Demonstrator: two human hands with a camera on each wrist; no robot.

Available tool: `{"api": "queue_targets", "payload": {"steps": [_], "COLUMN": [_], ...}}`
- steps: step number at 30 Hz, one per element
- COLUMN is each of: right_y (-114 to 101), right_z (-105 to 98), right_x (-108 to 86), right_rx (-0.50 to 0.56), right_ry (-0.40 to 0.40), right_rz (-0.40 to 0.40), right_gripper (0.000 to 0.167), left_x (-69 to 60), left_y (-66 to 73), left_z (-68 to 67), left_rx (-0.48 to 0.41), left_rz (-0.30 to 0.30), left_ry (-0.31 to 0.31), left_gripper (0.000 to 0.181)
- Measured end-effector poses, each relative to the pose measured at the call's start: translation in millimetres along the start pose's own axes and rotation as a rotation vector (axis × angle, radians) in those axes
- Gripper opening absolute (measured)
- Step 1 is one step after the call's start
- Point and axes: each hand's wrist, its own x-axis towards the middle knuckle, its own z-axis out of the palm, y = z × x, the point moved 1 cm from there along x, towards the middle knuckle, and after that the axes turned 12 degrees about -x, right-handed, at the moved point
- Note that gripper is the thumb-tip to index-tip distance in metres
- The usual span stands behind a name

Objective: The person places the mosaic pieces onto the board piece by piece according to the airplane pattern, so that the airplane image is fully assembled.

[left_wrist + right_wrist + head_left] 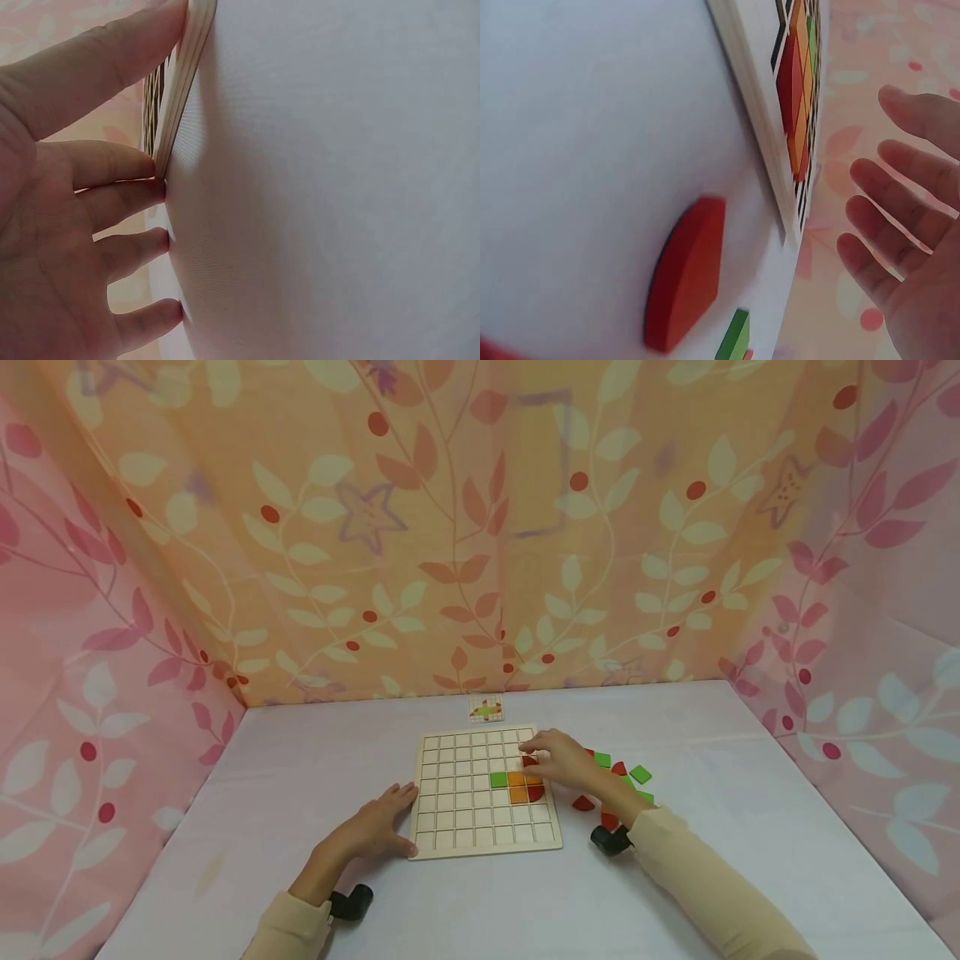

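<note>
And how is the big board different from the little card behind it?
The board is much larger than the card. The left hand touches the board's edge, while neither hand touches the card. The board has separate coloured pieces on it, while the card shows a tiny coloured pattern. Both have grid lines.

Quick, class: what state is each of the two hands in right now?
Left hand: open, fingers spread, touching the edge of the gridded board.
Right hand: open, holding nothing visible, over the board's right side.
</note>
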Motion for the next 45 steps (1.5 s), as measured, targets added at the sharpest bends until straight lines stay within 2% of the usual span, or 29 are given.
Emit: {"api": "queue_targets", "payload": {"steps": [4, 12, 21, 28, 35, 45], "right_y": [5.6, 20.7, 41.3, 57.4, 74.0, 89.6], "right_z": [-3.6, -10.2, -17.8, -20.3, -20.1, -18.9], "right_x": [-6.0, -14.5, -27.7, -33.1, -39.4, -42.0], "right_rx": [0.02, 0.075, 0.032, 0.027, 0.002, 0.017], "right_ry": [0.008, 0.001, 0.029, 0.001, 0.007, -0.044], "right_rz": [0.009, 0.11, 0.131, 0.224, 0.244, 0.313], "right_gripper": [0.041, 0.042, 0.04, 0.041, 0.041, 0.043], "left_x": [-0.2, 0.2, 0.4, -1.4, -0.8, 1.9], "left_y": [-1.4, -2.4, -1.3, 0.8, 0.5, -0.6], "left_z": [1.3, 1.9, 1.6, -0.3, 0.5, 1.3], "left_rx": [-0.001, 0.0, -0.008, 0.001, 0.003, 0.01], "left_rz": [-0.001, -0.002, -0.003, -0.001, -0.013, -0.034], "left_ry": [0.006, 0.011, 0.014, 0.01, 0.004, 0.012], "left_gripper": [0.097, 0.097, 0.097, 0.097, 0.098, 0.098]}}
